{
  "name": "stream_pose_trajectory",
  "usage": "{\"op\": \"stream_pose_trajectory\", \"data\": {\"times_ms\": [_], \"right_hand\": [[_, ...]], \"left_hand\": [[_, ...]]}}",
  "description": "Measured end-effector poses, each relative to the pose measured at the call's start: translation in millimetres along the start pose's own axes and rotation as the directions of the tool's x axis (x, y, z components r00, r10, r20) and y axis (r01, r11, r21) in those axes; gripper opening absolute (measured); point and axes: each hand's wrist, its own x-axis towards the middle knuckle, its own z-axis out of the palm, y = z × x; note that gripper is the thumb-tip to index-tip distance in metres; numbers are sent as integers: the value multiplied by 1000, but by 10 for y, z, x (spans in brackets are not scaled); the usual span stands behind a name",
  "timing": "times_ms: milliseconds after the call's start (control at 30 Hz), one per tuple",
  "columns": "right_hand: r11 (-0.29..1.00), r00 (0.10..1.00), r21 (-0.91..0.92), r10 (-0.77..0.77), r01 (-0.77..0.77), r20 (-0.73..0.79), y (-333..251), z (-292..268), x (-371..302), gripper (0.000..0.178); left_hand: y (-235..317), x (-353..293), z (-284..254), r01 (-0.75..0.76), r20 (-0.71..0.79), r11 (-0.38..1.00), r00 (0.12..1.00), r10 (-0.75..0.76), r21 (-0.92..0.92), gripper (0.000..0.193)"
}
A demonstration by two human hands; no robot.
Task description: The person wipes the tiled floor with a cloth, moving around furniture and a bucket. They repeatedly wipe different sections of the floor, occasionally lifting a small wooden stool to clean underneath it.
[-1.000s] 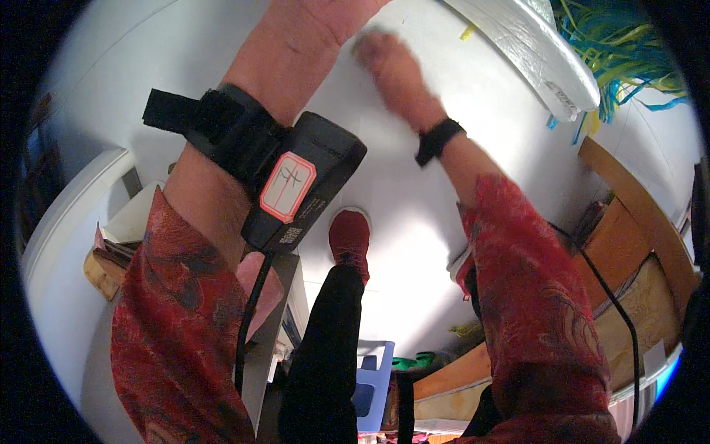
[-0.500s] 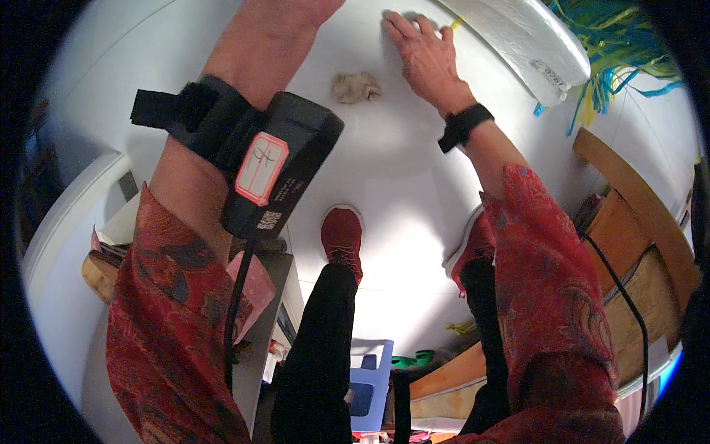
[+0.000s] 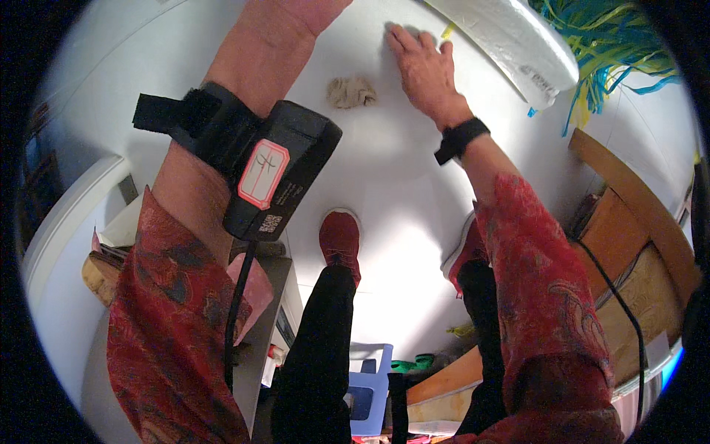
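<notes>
My right hand [image 3: 427, 70] reaches forward with its fingers outstretched over the white surface, casting a shadow beside the fingertips. Nothing shows in its grasp. Close to those fingers is a small yellow piece [image 3: 448, 30] at the edge of a long package in clear, shiny plastic [image 3: 529, 63]. My left hand [image 3: 316, 10] is cut off by the upper edge, so its fingers and anything in them are hidden. A crumpled beige cloth-like piece [image 3: 350, 92] lies between the two hands, touching neither.
Blue and yellow plastic strips [image 3: 610, 44] spread at the far right. A curved wooden piece of furniture [image 3: 629, 200] stands at right, a grey cabinet [image 3: 270, 285] at left. Nearer are a blue plastic stool [image 3: 370, 399] and my red shoes [image 3: 340, 237]. A black device [image 3: 285, 170] is strapped to my left forearm.
My right hand has drawn slightly nearer. The plastic-wrapped package has shifted a little left and nearer. The left arm looks almost the same.
</notes>
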Motion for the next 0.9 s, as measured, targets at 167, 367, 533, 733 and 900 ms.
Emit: {"op": "stream_pose_trajectory", "data": {"times_ms": [167,367,533,733,900], "right_hand": [[994,959,-70,-104,89,-264,33,58,-4,59],[991,990,-100,-101,91,-98,-117,26,5,54],[982,963,-77,-185,173,-194,-253,8,70,48],[992,987,-53,-120,115,-111,-262,109,177,50],[991,966,11,-131,137,-223,-268,48,27,50]], "left_hand": [[-9,128,4,160,41,688,982,-186,-707,30],[-15,173,-41,147,33,652,982,-184,-743,31],[-114,91,-91,-13,-42,850,999,-11,-527,32],[-12,219,-80,252,158,431,957,-242,-866,31],[18,-87,24,-142,-23,986,990,141,-86,32]]}}
